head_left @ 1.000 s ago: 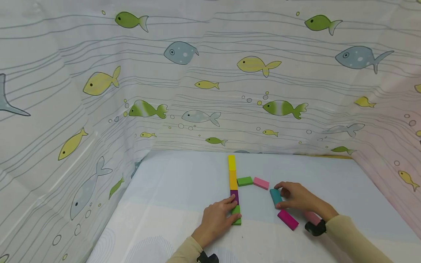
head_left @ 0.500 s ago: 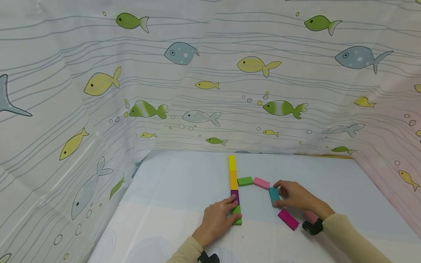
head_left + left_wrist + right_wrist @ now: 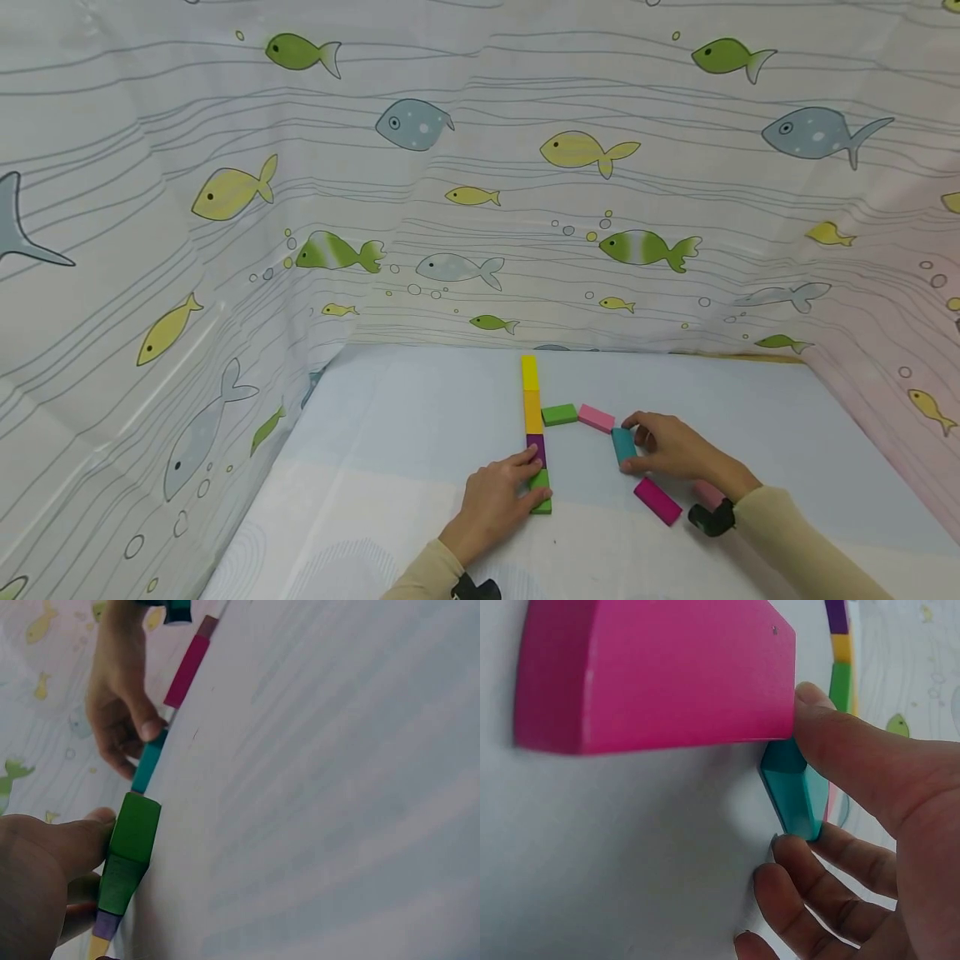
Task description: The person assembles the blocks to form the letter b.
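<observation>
My right hand [image 3: 675,446] pinches a teal block [image 3: 624,450] between thumb and fingers, at the right end of a curved row. In the right wrist view the thumb touches one end of the teal block [image 3: 791,787] and the fingers the other. My left hand [image 3: 491,504] rests on a straight column, its fingers touching the purple block [image 3: 536,446] and its thumb the green block [image 3: 540,492] at the near end. Above these in the column lie an orange block [image 3: 532,412] and a yellow block [image 3: 529,372].
Another green block [image 3: 559,414] and a pink block [image 3: 597,418] run from the column toward the teal one. A magenta block [image 3: 657,501] lies slanted below my right hand. A second pink block [image 3: 707,493] is partly hidden by the right wrist. Fish-patterned sheeting [image 3: 465,225] walls the white table [image 3: 390,433].
My right hand has shifted the teal block slightly left and up, to the pink block's end. The left hand stays in place on the column.
</observation>
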`<control>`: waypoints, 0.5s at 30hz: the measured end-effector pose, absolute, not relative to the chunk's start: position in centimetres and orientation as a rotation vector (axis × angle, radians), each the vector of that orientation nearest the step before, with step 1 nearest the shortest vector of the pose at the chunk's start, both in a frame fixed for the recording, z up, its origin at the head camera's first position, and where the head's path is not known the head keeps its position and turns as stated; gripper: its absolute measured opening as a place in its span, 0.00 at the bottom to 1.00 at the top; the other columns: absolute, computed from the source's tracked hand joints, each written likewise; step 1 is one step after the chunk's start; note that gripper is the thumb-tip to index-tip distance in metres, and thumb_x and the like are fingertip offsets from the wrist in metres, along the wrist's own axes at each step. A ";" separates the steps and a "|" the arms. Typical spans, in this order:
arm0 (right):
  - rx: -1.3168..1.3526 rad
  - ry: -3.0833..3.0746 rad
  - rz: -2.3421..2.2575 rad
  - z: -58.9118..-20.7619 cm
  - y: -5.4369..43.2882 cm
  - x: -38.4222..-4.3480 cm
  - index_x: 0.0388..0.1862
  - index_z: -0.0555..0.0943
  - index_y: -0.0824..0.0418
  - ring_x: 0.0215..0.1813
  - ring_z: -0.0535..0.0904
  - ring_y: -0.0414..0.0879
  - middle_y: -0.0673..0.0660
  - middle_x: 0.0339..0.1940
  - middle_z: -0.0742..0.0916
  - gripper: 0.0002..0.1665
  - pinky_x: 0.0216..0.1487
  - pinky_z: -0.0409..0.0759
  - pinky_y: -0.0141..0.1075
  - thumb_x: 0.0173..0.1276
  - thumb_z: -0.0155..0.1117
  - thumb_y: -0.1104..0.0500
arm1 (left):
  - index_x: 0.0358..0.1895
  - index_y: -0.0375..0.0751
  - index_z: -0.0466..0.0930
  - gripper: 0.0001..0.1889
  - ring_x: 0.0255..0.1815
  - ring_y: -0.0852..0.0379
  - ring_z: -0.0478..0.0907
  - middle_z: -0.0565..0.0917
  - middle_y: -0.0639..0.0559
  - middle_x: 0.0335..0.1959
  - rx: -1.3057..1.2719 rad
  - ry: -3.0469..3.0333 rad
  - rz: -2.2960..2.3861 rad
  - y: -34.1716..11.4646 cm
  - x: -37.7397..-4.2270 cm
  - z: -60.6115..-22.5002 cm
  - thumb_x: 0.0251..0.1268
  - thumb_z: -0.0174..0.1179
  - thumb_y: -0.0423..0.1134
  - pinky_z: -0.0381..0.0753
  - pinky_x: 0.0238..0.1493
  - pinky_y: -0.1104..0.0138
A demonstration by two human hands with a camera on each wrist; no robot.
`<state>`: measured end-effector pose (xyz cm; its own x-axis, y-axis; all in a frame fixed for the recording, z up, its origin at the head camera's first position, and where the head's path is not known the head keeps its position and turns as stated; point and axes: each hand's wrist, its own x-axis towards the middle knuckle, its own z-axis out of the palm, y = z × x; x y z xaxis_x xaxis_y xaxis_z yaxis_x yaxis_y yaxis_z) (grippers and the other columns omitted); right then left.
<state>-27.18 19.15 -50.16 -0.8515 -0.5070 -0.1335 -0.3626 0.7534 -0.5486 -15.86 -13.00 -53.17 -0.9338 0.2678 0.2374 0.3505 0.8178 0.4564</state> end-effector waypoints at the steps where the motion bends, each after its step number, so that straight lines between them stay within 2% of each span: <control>1: -0.681 2.678 -0.755 -50.2 19.2 -27.2 0.65 0.80 0.60 0.47 0.79 0.45 0.51 0.46 0.86 0.43 0.48 0.83 0.41 0.57 0.85 0.41 | 0.62 0.49 0.89 0.24 0.59 0.46 0.89 0.85 0.57 0.68 -0.487 -2.840 -0.757 -13.0 -15.8 -53.1 0.67 0.73 0.55 0.83 0.36 0.68; 11: -0.704 2.695 -0.741 -50.2 19.2 -27.2 0.64 0.80 0.58 0.47 0.79 0.45 0.50 0.46 0.86 0.42 0.48 0.83 0.42 0.57 0.85 0.40 | 0.62 0.48 0.89 0.24 0.60 0.46 0.89 0.85 0.57 0.68 -0.480 -2.844 -0.741 -13.0 -15.9 -52.8 0.67 0.73 0.55 0.84 0.37 0.66; 15: -0.679 2.677 -0.754 -50.1 19.4 -26.9 0.66 0.79 0.58 0.49 0.80 0.46 0.52 0.47 0.86 0.44 0.50 0.84 0.45 0.56 0.85 0.40 | 0.62 0.49 0.89 0.24 0.59 0.46 0.89 0.85 0.58 0.68 -0.480 -2.846 -0.755 -13.0 -15.8 -53.0 0.67 0.72 0.55 0.84 0.39 0.66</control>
<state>-26.90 19.35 -50.10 -0.8512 -0.5074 -0.1346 -0.3626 0.7538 -0.5480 -15.84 -13.00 -53.01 -0.9360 0.2652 0.2314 0.3451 0.8211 0.4547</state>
